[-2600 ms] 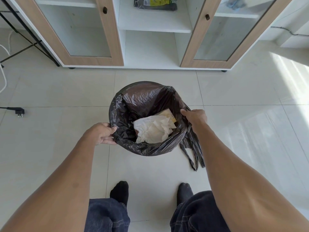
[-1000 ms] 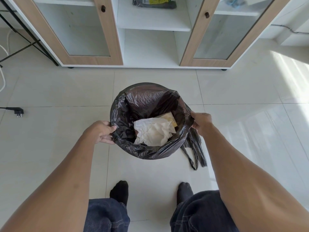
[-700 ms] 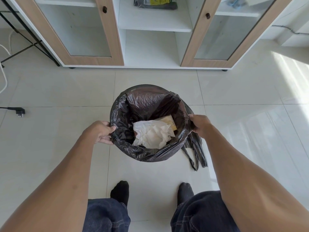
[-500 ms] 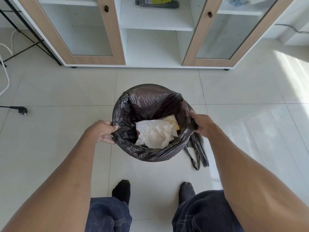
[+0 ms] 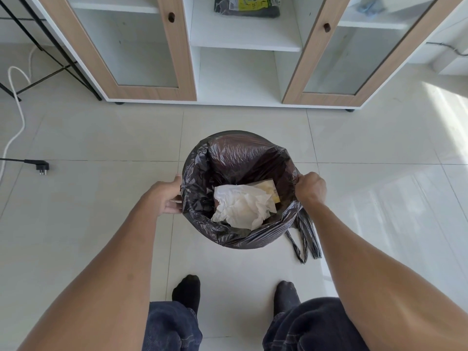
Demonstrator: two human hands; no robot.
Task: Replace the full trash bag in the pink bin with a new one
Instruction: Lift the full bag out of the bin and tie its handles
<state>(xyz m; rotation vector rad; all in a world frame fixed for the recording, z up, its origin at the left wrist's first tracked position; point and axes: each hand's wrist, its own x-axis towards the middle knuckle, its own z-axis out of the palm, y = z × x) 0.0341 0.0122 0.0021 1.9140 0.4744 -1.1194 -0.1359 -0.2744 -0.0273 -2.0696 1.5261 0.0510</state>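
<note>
A person is standing over the bin, which is sitting on the tiled floor (image 5: 101, 198) in front of the open middle bay of a white cabinet (image 5: 243, 72); the pink of the bin itself is not showing, since the black trash bag (image 5: 228, 158) is folded over its rim and covering the sides. The left hand (image 5: 168, 197) is curling around the bag's left edge, fingers closed on the plastic at the rim, and the right hand (image 5: 310, 187) is pinching the right edge in a fist, so both hands are clamped on the bag, on opposite sides of the opening. Inside, crumpled white paper (image 5: 240, 207) is lying on top with a yellowish wrapper (image 5: 268, 188) just behind it. Two bag handles (image 5: 307, 239) are hanging loose down the right side towards the floor. The step in hand appears to be freeing the bag's lip from the rim before lifting it out. The next move probably calls for peeling the folded plastic upward evenly all round, gathering the mouth together, and pulling straight up while keeping the bin from rising with it. A dark packet with a yellow label (image 5: 247, 6) is lying on the cabinet's middle shelf; it may be the fresh bags, though that cannot be told.
</note>
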